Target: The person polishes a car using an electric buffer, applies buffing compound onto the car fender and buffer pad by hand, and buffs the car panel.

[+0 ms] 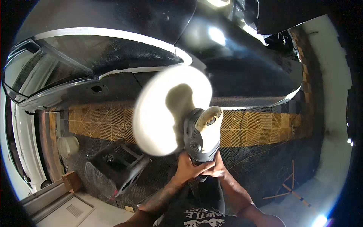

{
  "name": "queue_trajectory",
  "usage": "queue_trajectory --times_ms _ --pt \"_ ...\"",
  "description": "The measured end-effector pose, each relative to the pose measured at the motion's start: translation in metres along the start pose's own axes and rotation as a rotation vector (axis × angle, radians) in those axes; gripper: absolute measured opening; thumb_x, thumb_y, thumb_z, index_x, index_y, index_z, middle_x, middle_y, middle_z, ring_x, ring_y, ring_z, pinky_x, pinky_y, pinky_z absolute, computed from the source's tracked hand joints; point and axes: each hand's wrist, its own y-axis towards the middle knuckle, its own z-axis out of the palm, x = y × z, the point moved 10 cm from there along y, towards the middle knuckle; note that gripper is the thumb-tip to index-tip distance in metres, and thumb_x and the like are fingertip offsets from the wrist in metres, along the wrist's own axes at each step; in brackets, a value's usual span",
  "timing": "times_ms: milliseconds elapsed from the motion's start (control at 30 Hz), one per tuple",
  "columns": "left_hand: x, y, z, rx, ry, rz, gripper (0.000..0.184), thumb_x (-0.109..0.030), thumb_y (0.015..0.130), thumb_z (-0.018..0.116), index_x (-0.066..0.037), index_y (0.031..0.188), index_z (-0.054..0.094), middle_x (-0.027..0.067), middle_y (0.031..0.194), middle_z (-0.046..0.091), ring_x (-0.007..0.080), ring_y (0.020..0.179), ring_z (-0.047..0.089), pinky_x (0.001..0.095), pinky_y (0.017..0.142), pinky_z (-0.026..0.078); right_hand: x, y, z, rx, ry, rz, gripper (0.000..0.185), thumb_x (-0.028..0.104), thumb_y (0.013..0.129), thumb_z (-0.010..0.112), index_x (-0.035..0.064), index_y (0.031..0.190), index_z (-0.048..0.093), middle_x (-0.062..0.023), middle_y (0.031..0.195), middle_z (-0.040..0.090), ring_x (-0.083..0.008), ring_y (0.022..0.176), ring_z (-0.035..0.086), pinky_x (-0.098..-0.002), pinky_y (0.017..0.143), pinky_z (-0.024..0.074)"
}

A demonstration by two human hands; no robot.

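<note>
A polisher (194, 138) with a dark grey body is held upright in front of me, its pale nose pointing away. Its round white buffing pad (155, 109) faces up and left, with blurred edges and the tool's shadow across it. My left hand (189, 167) and my right hand (216, 166) are both closed around the lower body, thumbs meeting at the front. Beyond the pad stands a black car (242, 72), with white masking tape (102, 31) along its window edge. Whether the pad touches the car cannot be made out.
A loose black car part (115, 168), perhaps a bumper, lies on the tiled floor (261, 130). A white bucket (68, 146) stands at left near a white car (24, 147). A wooden stand (289, 189) is at lower right, and a cord (261, 153) crosses the floor.
</note>
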Motion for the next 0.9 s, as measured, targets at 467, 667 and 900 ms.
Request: queue_trajectory --times_ms 467,667,900 --pt "-0.035 0.021 0.009 -0.039 -0.026 -0.053 0.060 -0.019 0.075 0.083 0.008 0.120 0.054 0.0159 0.106 0.067 0.0208 0.096 0.066 0.0349 0.084 0.053 0.001 0.017 -0.010 0.014 0.039 0.074 0.119 0.033 0.055 0.095 -0.0034 0.145 0.026 -0.0201 0.139 0.045 -0.0311 0.126 0.048 -0.0447 0.107 0.0407" --pt "-0.051 0.007 0.004 0.579 0.424 -0.148 0.023 -0.018 0.091 0.068 0.000 0.105 0.065 0.0164 0.096 0.068 0.0210 0.089 0.067 0.0316 0.080 0.053 0.008 -0.016 -0.049 -0.130 0.123 -0.098 0.084 0.008 0.068 0.081 -0.0008 0.139 0.038 -0.0186 0.124 0.058 -0.0294 0.110 0.061 -0.0422 0.093 0.0516" --pt "-0.220 0.122 -0.093 -0.598 0.710 0.959 0.054 -0.027 0.061 0.095 -0.007 0.084 0.050 0.0002 0.071 0.042 0.0125 0.059 0.043 0.0282 0.055 0.043 0.041 -0.006 -0.064 -0.181 0.033 -0.088 0.070 0.013 0.064 0.082 -0.0026 0.124 0.049 -0.0145 0.103 0.064 -0.0257 0.092 0.065 -0.0389 0.082 0.0539"
